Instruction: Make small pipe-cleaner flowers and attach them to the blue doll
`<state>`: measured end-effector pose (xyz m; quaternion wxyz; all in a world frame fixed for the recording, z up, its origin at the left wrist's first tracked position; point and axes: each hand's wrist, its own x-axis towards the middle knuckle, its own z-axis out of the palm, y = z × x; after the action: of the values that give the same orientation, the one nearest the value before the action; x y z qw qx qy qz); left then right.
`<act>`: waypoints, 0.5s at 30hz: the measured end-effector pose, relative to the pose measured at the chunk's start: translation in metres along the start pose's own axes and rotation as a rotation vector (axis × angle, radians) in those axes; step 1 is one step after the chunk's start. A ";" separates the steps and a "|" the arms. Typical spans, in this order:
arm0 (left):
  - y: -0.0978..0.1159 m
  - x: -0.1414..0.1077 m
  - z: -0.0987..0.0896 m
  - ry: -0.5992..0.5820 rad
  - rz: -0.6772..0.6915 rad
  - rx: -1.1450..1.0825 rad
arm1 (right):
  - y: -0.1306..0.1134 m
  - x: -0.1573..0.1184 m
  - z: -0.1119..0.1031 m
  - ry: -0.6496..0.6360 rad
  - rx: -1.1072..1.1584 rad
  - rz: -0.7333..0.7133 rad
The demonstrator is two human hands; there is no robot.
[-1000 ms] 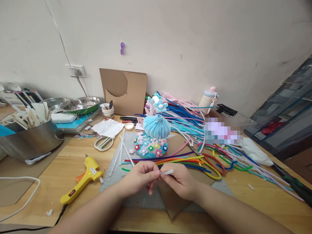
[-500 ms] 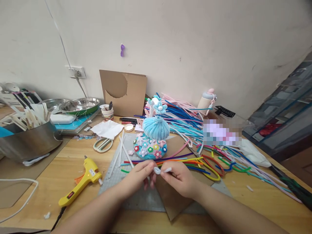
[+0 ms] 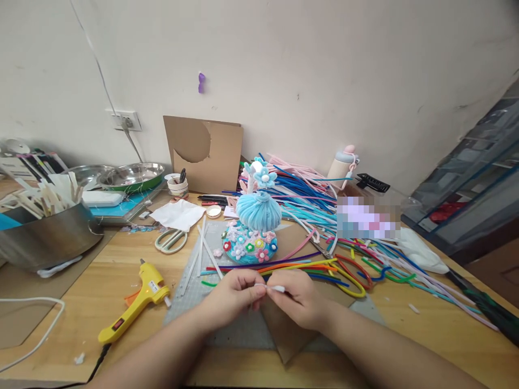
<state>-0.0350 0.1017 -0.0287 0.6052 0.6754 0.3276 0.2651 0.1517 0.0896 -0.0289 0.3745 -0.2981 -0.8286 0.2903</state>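
A short white pipe cleaner (image 3: pixel 277 289) is pinched between my two hands, low in the middle of the view. My left hand (image 3: pixel 235 296) is closed on one end with thumb and fingers. Touching it, my right hand (image 3: pixel 305 300) is closed on the other side, and a white tip sticks out by its thumb. Most of the piece is hidden by fingers. Just beyond stands a fuzzy blue craft (image 3: pixel 258 212) with a ribbed ball, blue petals on top and a base covered in small coloured flowers.
Loose coloured pipe cleaners (image 3: pixel 304 183) are heaped behind and to the right. At left lies a yellow glue gun (image 3: pixel 152 286), with scissors (image 3: pixel 171 241) and a metal pot of sticks (image 3: pixel 52 232) farther back. Brown cardboard (image 3: pixel 284 337) and a grey cutting mat (image 3: pixel 239 337) lie under my hands.
My hands have closed in together, and the small white loop that showed between them is now mostly covered by my fingers. The view has shifted slightly.
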 end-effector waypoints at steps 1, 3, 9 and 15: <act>0.001 -0.001 0.002 0.078 0.108 0.120 | -0.002 0.000 0.006 0.082 0.174 0.121; 0.002 -0.004 0.005 0.213 0.353 0.407 | -0.005 0.000 0.018 0.193 0.604 0.401; 0.006 -0.009 -0.006 0.258 0.506 0.736 | 0.002 0.005 0.027 -0.057 1.128 0.732; -0.002 0.004 -0.011 0.270 0.060 -0.073 | 0.008 0.004 -0.003 0.432 0.075 0.115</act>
<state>-0.0409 0.1121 -0.0295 0.5715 0.6205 0.3761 0.3833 0.1544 0.0983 -0.0313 0.5367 -0.3860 -0.6996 0.2712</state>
